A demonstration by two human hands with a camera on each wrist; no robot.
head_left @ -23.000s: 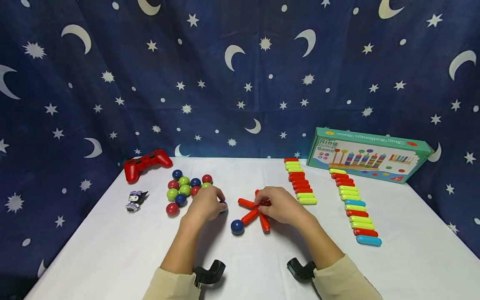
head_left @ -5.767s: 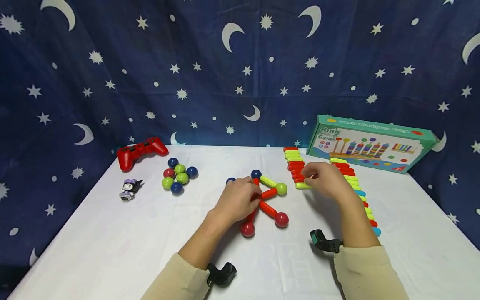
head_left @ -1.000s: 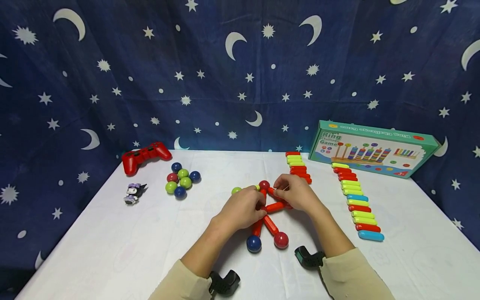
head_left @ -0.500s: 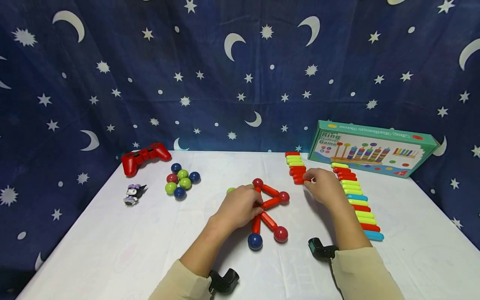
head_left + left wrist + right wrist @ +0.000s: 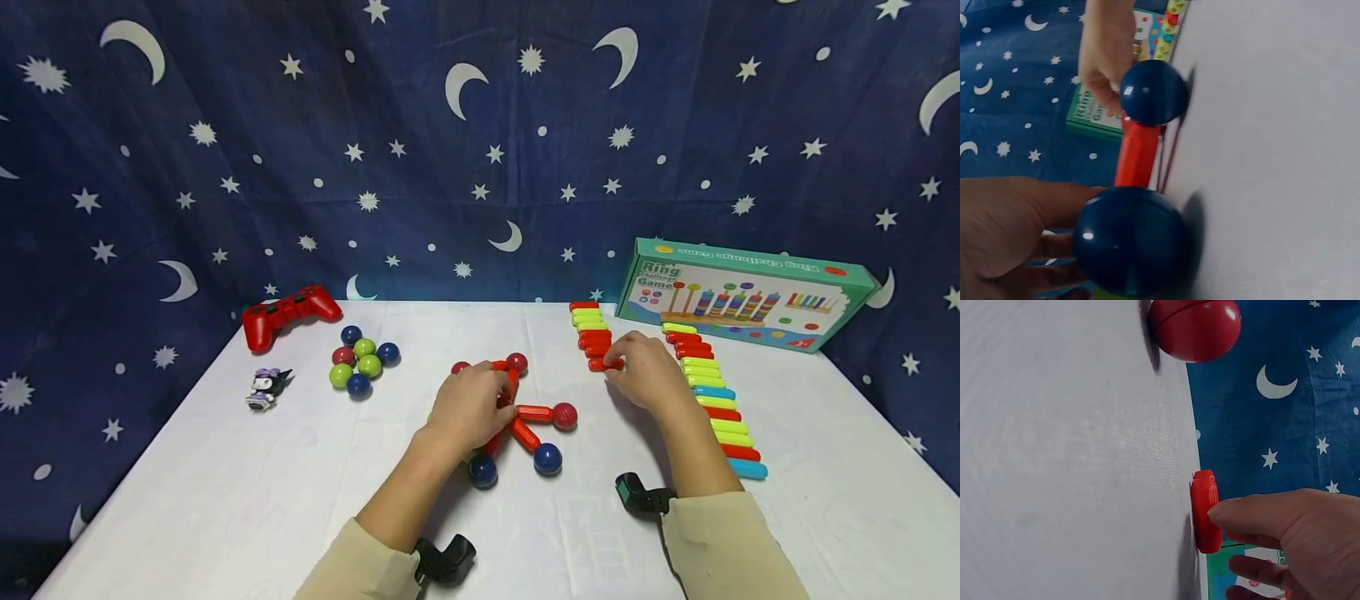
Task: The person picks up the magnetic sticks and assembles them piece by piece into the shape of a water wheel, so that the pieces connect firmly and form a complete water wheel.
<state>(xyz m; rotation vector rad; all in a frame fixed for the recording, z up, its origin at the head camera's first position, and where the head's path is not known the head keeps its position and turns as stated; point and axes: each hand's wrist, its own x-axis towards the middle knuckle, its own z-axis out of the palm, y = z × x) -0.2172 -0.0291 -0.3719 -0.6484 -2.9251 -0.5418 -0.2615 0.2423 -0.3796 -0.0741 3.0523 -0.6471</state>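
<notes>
Red rods and coloured balls make up the star build [image 5: 535, 413], mid-table; clock centred on it, 12 toward the backdrop. Left hand [image 5: 468, 407] sits over its middle, fingers curled down and gripping; exact hold point hidden under the knuckles. Sticking out past that hand: red ball [image 5: 565, 417] at 3, blue ball [image 5: 547, 459] between 4 and 5, second blue ball [image 5: 483, 472] near 7. Right hand [image 5: 643, 372] is at 2, thumb and finger pinching the right end of a red rod [image 5: 597, 365], at the near end of the inner rod row [image 5: 589, 325]. Outer rod row [image 5: 714, 392] runs from 2 to past 3; right forearm overlaps its edge. Moving room: band of white tablecloth [image 5: 517, 550] between build and outer row, another toward 9 before the loose balls [image 5: 370, 367], wide stretch toward 6. Far edge: green box [image 5: 750, 292] at 2, red controller [image 5: 291, 317] near 10. Small figurine [image 5: 264, 390] at 9, inside the left table edge.
</notes>
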